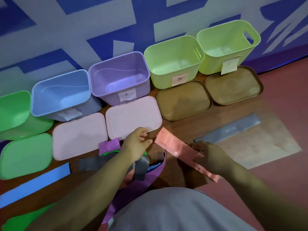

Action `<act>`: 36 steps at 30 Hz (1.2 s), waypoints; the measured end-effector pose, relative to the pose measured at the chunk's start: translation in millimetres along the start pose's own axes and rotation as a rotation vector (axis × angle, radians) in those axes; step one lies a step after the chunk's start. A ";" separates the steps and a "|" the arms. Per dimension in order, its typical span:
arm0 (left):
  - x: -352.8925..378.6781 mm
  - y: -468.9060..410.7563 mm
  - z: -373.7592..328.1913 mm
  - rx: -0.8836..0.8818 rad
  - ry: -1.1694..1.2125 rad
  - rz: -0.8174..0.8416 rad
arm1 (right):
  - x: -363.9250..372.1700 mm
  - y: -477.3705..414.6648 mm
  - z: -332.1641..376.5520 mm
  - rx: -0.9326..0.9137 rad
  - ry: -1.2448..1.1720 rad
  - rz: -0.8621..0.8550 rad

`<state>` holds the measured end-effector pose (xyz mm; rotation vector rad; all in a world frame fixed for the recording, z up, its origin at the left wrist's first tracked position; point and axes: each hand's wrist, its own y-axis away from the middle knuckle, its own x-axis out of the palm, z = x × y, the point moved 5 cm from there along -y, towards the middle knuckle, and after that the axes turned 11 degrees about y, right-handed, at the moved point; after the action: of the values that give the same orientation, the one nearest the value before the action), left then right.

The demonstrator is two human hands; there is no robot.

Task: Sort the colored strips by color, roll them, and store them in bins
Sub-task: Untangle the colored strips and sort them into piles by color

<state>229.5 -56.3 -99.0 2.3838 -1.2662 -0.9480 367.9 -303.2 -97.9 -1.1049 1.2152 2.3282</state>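
Now your right hand (208,155) pinches the pink strip (173,144) mid-frame; your left hand (138,142) curls beside its far end, grip unclear.

Five open plastic bins: one green bin (15,110), one blue bin (50,97), one purple bin (106,97), two yellow-green bins (163,80) (215,67). Five flat lids: one green lid (26,155), two pink lids (80,135) (133,114), two brown lids (183,100) (233,85).
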 end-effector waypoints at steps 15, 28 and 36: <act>-28.3 74.6 62.8 0.126 -0.028 -0.084 | 12.1 -18.4 84.5 -0.299 0.068 0.114; -4.5 93.9 83.2 0.074 -0.081 0.116 | 17.3 -19.4 113.7 -0.508 0.286 0.169; -4.0 99.2 75.3 0.112 -0.056 0.078 | -22.5 4.4 144.0 -0.578 -0.118 0.235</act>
<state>115.2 -106.0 -102.0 2.3858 -1.4578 -0.9503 308.7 -189.5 -28.3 -1.0001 0.6667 2.9882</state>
